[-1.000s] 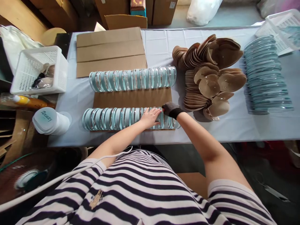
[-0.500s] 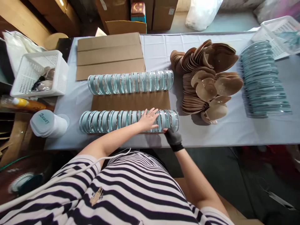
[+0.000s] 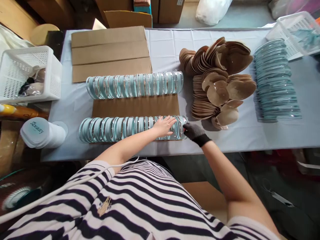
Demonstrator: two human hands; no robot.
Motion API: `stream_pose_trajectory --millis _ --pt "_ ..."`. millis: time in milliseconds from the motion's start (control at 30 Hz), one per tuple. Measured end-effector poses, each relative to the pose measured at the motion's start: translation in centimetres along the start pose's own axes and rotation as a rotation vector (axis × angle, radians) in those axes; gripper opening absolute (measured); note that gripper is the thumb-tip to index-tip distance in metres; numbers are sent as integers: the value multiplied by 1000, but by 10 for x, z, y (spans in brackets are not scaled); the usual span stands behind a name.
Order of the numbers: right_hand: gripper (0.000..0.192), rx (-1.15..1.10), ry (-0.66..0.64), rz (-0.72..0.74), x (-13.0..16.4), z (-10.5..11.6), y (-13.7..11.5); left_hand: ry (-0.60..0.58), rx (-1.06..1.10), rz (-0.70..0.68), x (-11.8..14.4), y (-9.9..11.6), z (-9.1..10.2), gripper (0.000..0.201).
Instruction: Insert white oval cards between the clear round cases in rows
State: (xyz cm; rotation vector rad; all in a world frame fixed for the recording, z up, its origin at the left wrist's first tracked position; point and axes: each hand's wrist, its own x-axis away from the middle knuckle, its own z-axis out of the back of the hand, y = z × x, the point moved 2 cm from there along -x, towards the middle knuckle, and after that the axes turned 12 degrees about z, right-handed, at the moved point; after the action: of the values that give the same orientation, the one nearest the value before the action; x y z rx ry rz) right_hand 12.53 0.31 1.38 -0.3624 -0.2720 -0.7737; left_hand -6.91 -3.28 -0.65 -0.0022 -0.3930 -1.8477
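Note:
A front row of round clear plastic cases with pale blue bands (image 3: 112, 129) stands on edge, packed face to face along a brown cardboard sheet (image 3: 135, 106). My bare left hand (image 3: 165, 126) rests on top of this row near its right end, fingers stretched out. At the right end, my right hand (image 3: 196, 132) in a dark glove has its fingers curled around the edge of the last clear case (image 3: 184, 120); its fingertips are partly hidden. Behind, parallel to it, lies a second row of the same cases (image 3: 135, 85).
Stacked brown cups (image 3: 218, 94) lie to the right, and more blue-edged cases (image 3: 277, 83) beyond them. Folded cardboard (image 3: 111, 53) lies at the back left. White baskets (image 3: 55, 80) flank the table; a stack of white round lids (image 3: 37, 132) is at left.
My right hand has moved from the front edge of the row to its right end. My left hand has slid slightly right along the row. The view has shifted a little.

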Motion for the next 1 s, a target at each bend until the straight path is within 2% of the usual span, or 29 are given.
stream_pose_trajectory --millis 100,167,200,267,300,333,400,433,500,533,600,667,733,800,867,900,967,1000 --pt "35 -169 158 -90 41 -67 -8 15 29 12 -4 1 1 74" --pt "37 -279 300 -236 53 -107 -16 27 47 12 -2 5 2 73" --pt "39 -281 311 -239 55 -124 -21 35 57 3 0 7 4 72" --pt "41 -273 333 -220 55 -147 -32 38 82 -45 5 9 9 70" --pt "37 -321 389 -276 55 -155 -34 53 90 -64 8 6 13 68" --pt "31 -383 381 -306 53 -162 -37 59 101 -76 13 0 18 67" --pt "23 -424 391 -316 47 -172 -47 127 148 -98 33 -23 33 66" --pt "21 -430 441 -296 42 -174 -55 180 176 -80 51 -42 41 65" --pt "14 -456 469 -211 27 -173 -82 318 234 52 103 -94 58 62" --pt "11 -477 488 -149 16 -170 -102 394 261 180 136 -127 66 60" --pt "11 -526 544 13 -15 -152 -156 572 307 572 215 -206 76 57" --pt "13 -580 592 190 -59 -121 -226 781 345 1004 302 -292 78 55" --pt "18 -629 557 319 -113 -82 -312 984 378 1351 385 -372 74 57" --pt "21 -676 469 409 -174 -42 -404 1064 483 1603 449 -438 65 61" --pt "34 -775 364 499 -236 -12 -495 1036 690 1757 491 -486 52 64" --pt "47 -837 318 505 -266 -2 -535 1003 807 1787 503 -503 46 64" --pt "70 -847 241 451 -320 5 -599 946 991 1763 514 -526 35 64" --pt "73 -813 205 402 -343 4 -622 933 1038 1734 515 -533 31 63"
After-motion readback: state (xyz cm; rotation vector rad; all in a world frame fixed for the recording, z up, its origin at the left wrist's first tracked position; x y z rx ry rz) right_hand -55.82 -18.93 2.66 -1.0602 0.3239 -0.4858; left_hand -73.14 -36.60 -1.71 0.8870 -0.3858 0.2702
